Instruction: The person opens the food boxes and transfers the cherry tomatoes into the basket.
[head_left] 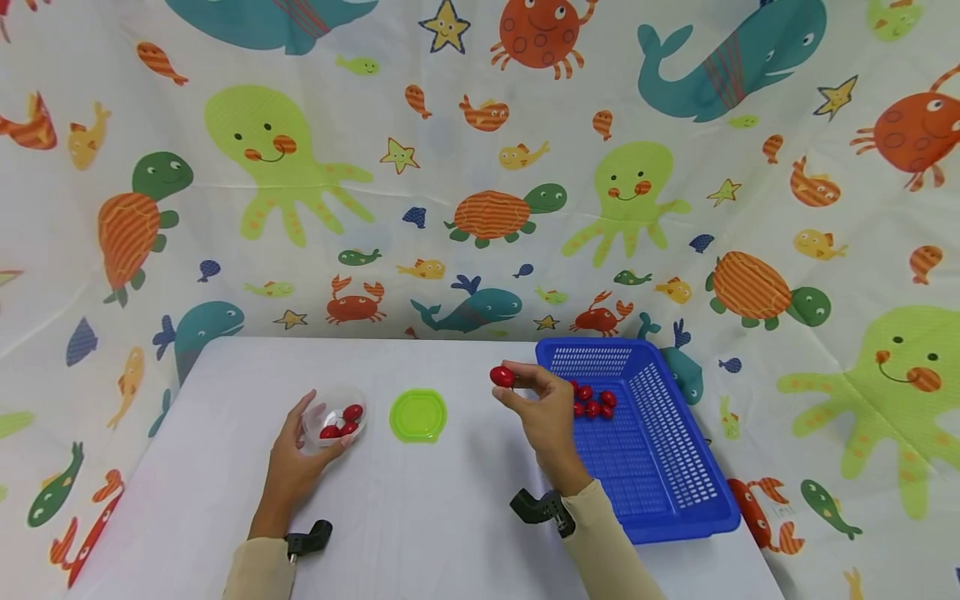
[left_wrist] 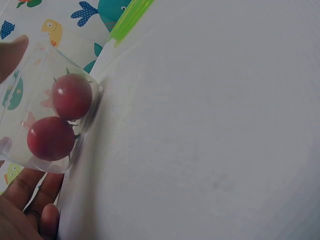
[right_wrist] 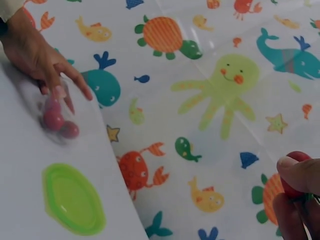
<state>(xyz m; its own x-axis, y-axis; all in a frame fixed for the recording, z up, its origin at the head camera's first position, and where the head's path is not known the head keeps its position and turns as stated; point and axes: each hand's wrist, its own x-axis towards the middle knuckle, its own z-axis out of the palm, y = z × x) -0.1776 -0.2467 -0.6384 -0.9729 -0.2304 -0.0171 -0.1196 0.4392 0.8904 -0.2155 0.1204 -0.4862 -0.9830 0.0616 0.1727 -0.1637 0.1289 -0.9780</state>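
Observation:
My left hand (head_left: 291,468) grips a small clear plastic container (head_left: 331,402) from its left side, thumb along the near side and fingers round the far side. Three red cherry tomatoes (head_left: 352,412) show inside it; two with green stems stand out through the wall in the left wrist view. My right hand (head_left: 553,421) pinches another cherry tomato (head_left: 502,377) between thumb and fingertips, raised above the table beside the blue basket. Between the hands lies a bright green lid (head_left: 417,415), flat on the table.
A blue plastic basket (head_left: 641,475) with slotted walls stands at the right of the white table (head_left: 427,525). Several more cherry tomatoes (head_left: 592,409) lie near its far end, partly hidden by my right hand. Behind the table hangs a cloth (head_left: 450,83) printed with sea animals.

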